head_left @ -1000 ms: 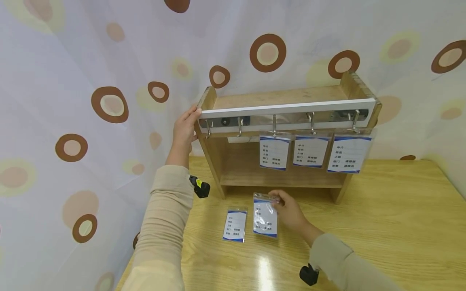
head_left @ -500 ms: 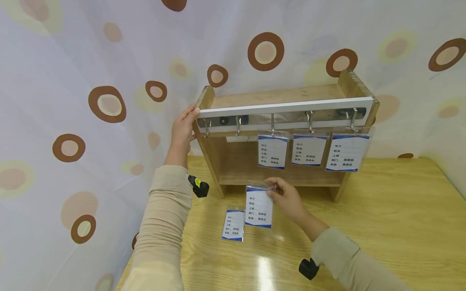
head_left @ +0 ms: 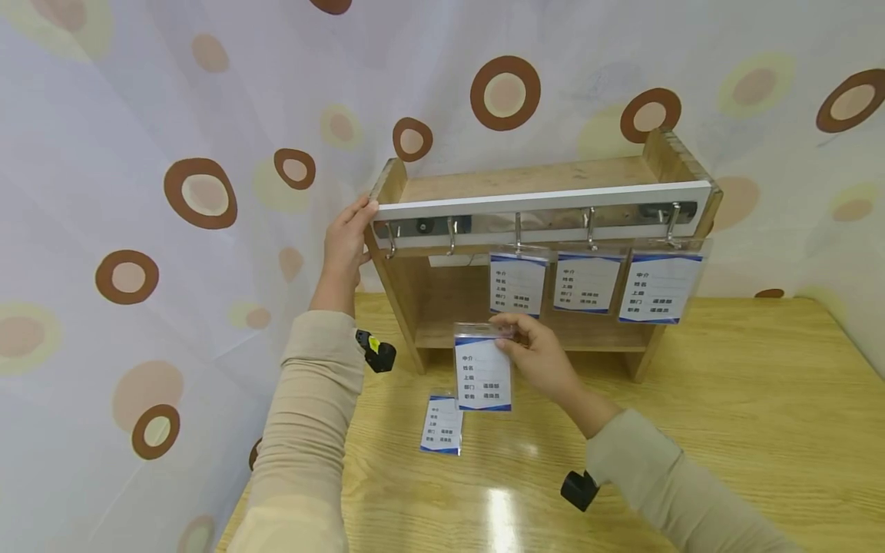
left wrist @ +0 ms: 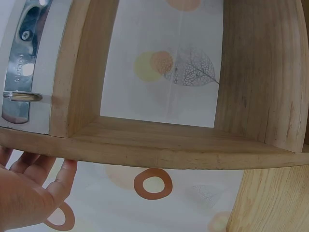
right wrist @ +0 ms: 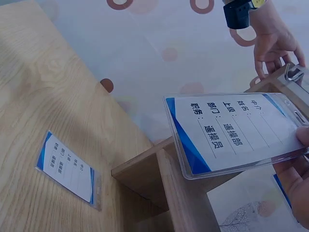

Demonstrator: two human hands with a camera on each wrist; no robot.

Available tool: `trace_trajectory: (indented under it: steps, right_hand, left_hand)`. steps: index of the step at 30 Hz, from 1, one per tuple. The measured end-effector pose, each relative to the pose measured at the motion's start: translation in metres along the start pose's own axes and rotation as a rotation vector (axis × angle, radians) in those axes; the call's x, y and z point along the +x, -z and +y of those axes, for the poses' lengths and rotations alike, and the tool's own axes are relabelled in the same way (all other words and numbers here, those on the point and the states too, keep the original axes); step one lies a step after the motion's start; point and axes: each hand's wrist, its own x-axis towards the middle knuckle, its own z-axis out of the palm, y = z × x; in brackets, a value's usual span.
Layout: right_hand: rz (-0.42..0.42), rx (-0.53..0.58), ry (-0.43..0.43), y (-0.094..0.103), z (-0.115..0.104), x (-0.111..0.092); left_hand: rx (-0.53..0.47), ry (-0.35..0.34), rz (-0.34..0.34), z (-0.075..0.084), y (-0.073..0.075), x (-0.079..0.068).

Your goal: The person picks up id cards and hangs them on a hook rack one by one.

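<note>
My right hand (head_left: 542, 359) pinches the top edge of a clear-sleeved badge (head_left: 483, 376) with blue corners and printed lines, held upright above the table. Large in the right wrist view, the same badge (right wrist: 231, 133) shows its slotted end by my fingers. Another badge (head_left: 441, 425) lies flat on the table, its upper right corner near the held one's lower edge. My left hand (head_left: 343, 242) grips the upper left corner of a wooden shelf (head_left: 525, 180); its fingertips meet the side panel in the left wrist view. Several hooks (head_left: 518, 229) line the shelf's front rail.
Three badges hang from the middle and right hooks, among them the middle badge (head_left: 588, 283). The two left hooks, including the leftmost hook (head_left: 390, 240), hold nothing. A patterned cloth (head_left: 242, 92) hangs behind the wooden table (head_left: 747, 399).
My right hand has lifted the badge off the table and carried it up and left toward the shelf. The left hand stays on the shelf corner.
</note>
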Motion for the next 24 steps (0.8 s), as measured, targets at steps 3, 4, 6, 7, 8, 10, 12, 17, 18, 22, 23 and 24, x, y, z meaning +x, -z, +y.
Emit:
trace_trajectory:
  steps: [3,4,6,7,8,10,12,17,18,22,23,24]
  right_hand:
    - [0.000,-0.009,-0.004,0.001,-0.006,0.003]
    - [-0.001,-0.011,-0.001,0.002,-0.008,0.004]
    - [0.002,-0.021,0.010,0.002,-0.012,0.005]
    - [0.004,-0.024,0.018,0.002,-0.013,0.006]
    - [0.006,-0.024,0.026,0.002,-0.014,0.006]
    - [0.009,-0.025,0.047,0.002,-0.017,0.008]
    - [0.015,-0.018,0.063,0.002,-0.019,0.010]
    - [0.025,0.013,0.106,0.001,-0.027,0.015]
    - [0.026,0.017,0.112,0.001,-0.029,0.016]
    - [0.025,0.030,0.106,0.000,-0.035,0.020]
    - [0.026,0.033,0.105,0.000,-0.037,0.021]
    - [0.028,0.033,0.102,0.000,-0.039,0.023]
  left_hand:
    - [-0.004,0.001,0.001,0.000,0.000,0.000]
    - [-0.004,0.003,0.002,0.000,0.000,0.000]
    - [0.002,0.004,0.003,0.001,0.000,0.000]
    - [0.002,0.006,0.003,0.001,0.000,0.000]
    - [0.003,0.006,0.003,0.001,0.000,0.000]
    - [0.003,0.005,0.003,0.001,0.000,0.000]
    - [0.001,0.005,0.003,0.000,0.000,0.000]
    - [-0.006,0.009,0.001,0.000,0.000,0.000]
    - [-0.007,0.010,0.000,-0.001,0.000,0.000]
    - [0.004,0.007,-0.002,-0.001,0.000,0.000]
    - [0.007,0.006,-0.003,-0.001,0.000,0.000]
    - [0.007,0.005,-0.005,0.000,0.000,0.000]
